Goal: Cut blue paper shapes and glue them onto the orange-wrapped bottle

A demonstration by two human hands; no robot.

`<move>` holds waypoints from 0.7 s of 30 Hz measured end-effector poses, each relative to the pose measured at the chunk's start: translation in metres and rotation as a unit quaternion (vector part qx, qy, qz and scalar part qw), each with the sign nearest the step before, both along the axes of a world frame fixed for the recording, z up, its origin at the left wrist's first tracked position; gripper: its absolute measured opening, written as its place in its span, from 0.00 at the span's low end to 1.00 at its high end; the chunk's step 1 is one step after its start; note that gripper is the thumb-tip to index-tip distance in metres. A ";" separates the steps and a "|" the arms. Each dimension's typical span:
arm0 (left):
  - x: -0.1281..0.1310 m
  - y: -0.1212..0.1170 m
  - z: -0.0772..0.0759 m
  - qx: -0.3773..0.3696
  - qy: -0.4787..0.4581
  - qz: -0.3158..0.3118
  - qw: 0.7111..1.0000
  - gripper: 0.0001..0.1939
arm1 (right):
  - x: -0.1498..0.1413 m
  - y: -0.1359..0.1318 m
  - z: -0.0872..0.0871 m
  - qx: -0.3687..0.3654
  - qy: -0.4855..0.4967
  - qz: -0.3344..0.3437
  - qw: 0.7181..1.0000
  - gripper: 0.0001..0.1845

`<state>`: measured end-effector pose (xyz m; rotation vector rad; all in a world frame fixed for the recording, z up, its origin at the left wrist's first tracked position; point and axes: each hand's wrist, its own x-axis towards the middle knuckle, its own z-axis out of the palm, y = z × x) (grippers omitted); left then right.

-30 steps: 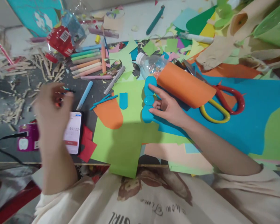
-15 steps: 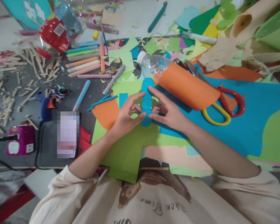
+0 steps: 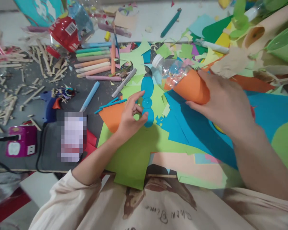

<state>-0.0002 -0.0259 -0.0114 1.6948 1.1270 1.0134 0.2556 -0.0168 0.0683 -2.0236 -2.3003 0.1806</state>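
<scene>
My left hand (image 3: 131, 116) holds a blue paper cutout (image 3: 147, 86) by its edge, index finger at the upper lobe and thumb at the lower one. The cutout has two rounded lobes and a small disc with a shiny clear blob at its middle. To the right, my right hand (image 3: 220, 102) is wrapped around a clear plastic bottle (image 3: 161, 68) with a white cap and orange paper (image 3: 189, 86) around its body. My palm hides the bottle's far end. Under the cutout lies green paper (image 3: 134, 153).
A blue glue gun (image 3: 48, 107), a magenta box with a cable (image 3: 21, 140) and a phone (image 3: 73, 137) lie on the left. Several pens (image 3: 93, 64) stand behind. Blue paper (image 3: 266, 99) spreads right, partly covering the table; scissors are mostly hidden under my right arm.
My right hand has left the blue cutout and taken hold of the orange-wrapped bottle, which is now raised and tilted. My left hand keeps the cutout. The view has shifted slightly.
</scene>
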 end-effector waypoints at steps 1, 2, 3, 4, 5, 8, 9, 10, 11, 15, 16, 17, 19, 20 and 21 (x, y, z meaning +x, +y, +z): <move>0.000 0.001 -0.001 0.010 -0.007 0.000 1.000 0.27 | 0.002 -0.005 0.003 0.002 -0.003 -0.001 1.000 0.40; 0.000 0.001 -0.003 0.020 -0.010 0.000 1.000 0.28 | 0.005 -0.012 0.007 0.010 0.002 0.004 1.000 0.39; 0.000 0.002 -0.004 0.029 -0.010 0.001 1.000 0.29 | 0.008 -0.021 0.012 0.025 0.009 0.016 1.000 0.39; -0.001 0.002 -0.005 0.039 -0.008 0.002 0.999 0.29 | 0.012 -0.029 0.016 0.039 0.009 0.031 0.999 0.38; -0.001 0.002 -0.007 0.049 -0.002 0.003 0.999 0.29 | 0.016 -0.038 0.020 0.049 -0.003 0.047 0.998 0.37; -0.001 0.003 -0.010 0.079 0.018 0.000 0.997 0.28 | 0.027 -0.059 0.024 0.066 -0.042 0.118 0.990 0.33; -0.001 0.003 -0.010 0.088 0.025 -0.002 0.996 0.28 | 0.029 -0.064 0.023 0.061 -0.054 0.139 0.987 0.32; -0.001 0.003 -0.010 0.096 0.031 -0.006 0.995 0.27 | 0.031 -0.068 0.022 0.054 -0.062 0.156 0.984 0.32; -0.002 0.002 -0.010 0.102 0.039 -0.011 0.994 0.28 | 0.032 -0.071 0.020 0.049 -0.069 0.170 0.982 0.31; -0.003 0.001 -0.007 0.130 0.078 -0.028 0.988 0.30 | 0.029 -0.075 0.014 0.057 -0.077 0.212 0.973 0.29; -0.004 0.001 -0.006 0.140 0.086 -0.035 0.986 0.31 | 0.028 -0.075 0.014 0.063 -0.076 0.218 0.971 0.28; -0.004 0.001 -0.006 0.150 0.094 -0.040 0.983 0.33 | 0.027 -0.075 0.014 0.068 -0.075 0.224 0.969 0.27; -0.004 0.001 -0.006 0.169 0.107 -0.046 0.979 0.34 | 0.025 -0.075 0.015 0.078 -0.072 0.233 0.967 0.27; -0.003 0.001 -0.006 0.179 0.111 -0.048 0.976 0.34 | 0.025 -0.075 0.015 0.081 -0.071 0.236 0.966 0.26; -0.003 0.001 -0.006 0.187 0.113 -0.050 0.975 0.34 | 0.024 -0.075 0.015 0.082 -0.070 0.237 0.966 0.26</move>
